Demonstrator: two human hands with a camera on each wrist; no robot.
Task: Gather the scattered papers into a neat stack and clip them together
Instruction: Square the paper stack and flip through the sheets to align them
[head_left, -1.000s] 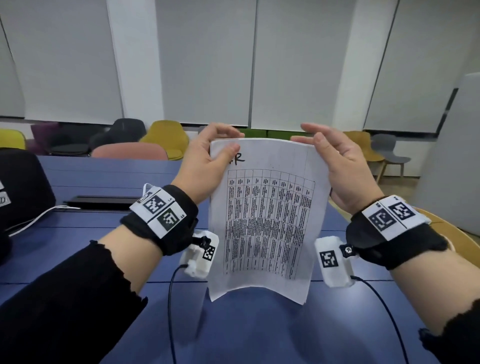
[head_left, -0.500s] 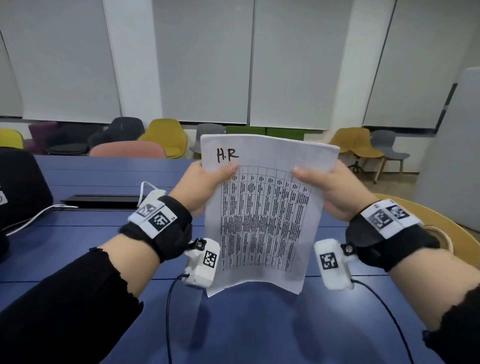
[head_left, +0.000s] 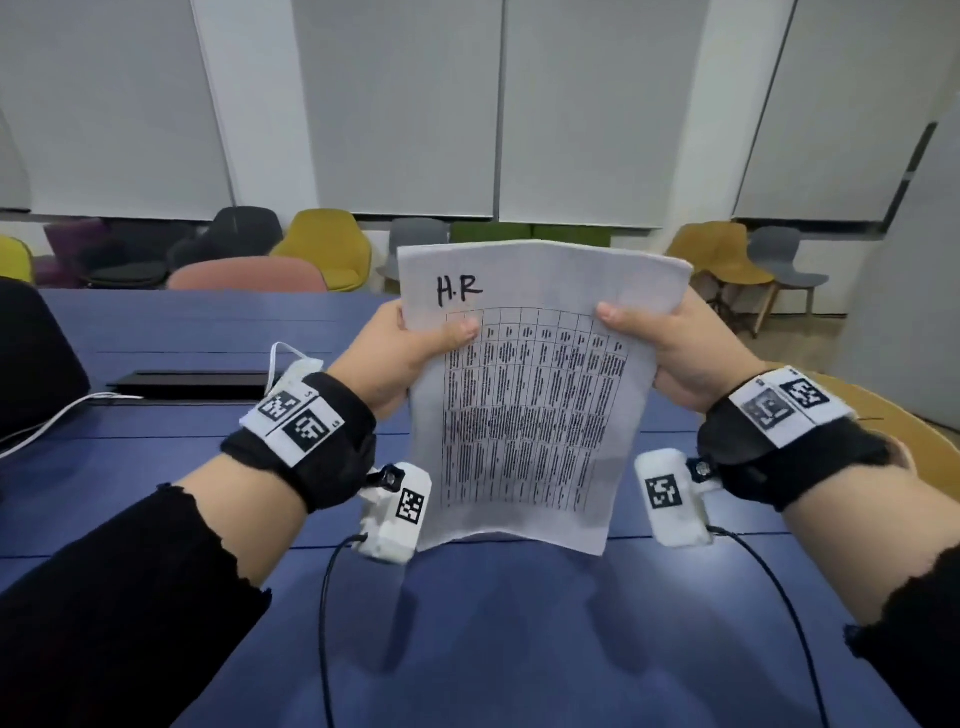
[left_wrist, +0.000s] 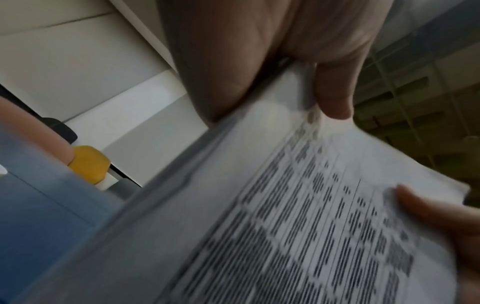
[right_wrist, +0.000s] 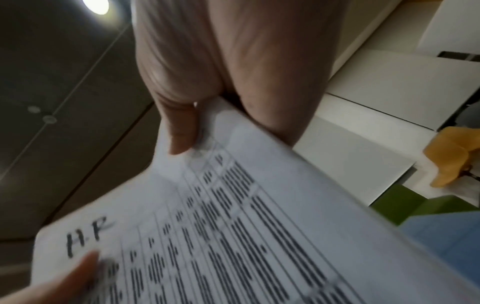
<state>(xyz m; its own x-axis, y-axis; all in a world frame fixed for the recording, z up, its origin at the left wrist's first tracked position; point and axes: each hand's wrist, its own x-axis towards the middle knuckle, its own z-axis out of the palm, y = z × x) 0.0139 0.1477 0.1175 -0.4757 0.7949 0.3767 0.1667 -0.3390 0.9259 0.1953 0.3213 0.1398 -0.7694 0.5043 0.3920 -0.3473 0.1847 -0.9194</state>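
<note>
The stack of papers (head_left: 530, 395) stands upright in the middle of the head view, its lower edge hanging just above the blue surface (head_left: 493, 639), and I cannot say for certain whether it touches. A second ago both hands sat right at the top corners, fingers draped over the upper edge; now they have slid down the sides, so the handwritten "H.R" and the whole top margin stand clear above them. The left hand (head_left: 400, 358) grips the left side with its thumb (head_left: 457, 332) pressed on the printed face and the other fingers curled behind. The right hand (head_left: 670, 348) does the same on the right side, thumb (head_left: 615, 314) on the front sheet. The wrist views, though blurred, agree: each thumb lies on the table of print, palm against the edge of the sheets.

The top edge looks fairly even across the upper centre of the frame, with a slight bulge at the upper right corner, so the sheets seem gathered and mostly squared. I judge the gathering is done and the person is jogging the stack true. The clipping is not yet done; no clip shows in any view. A black cable tray (head_left: 187, 382) lies at the left, coloured chairs (head_left: 327, 244) line the far wall
</note>
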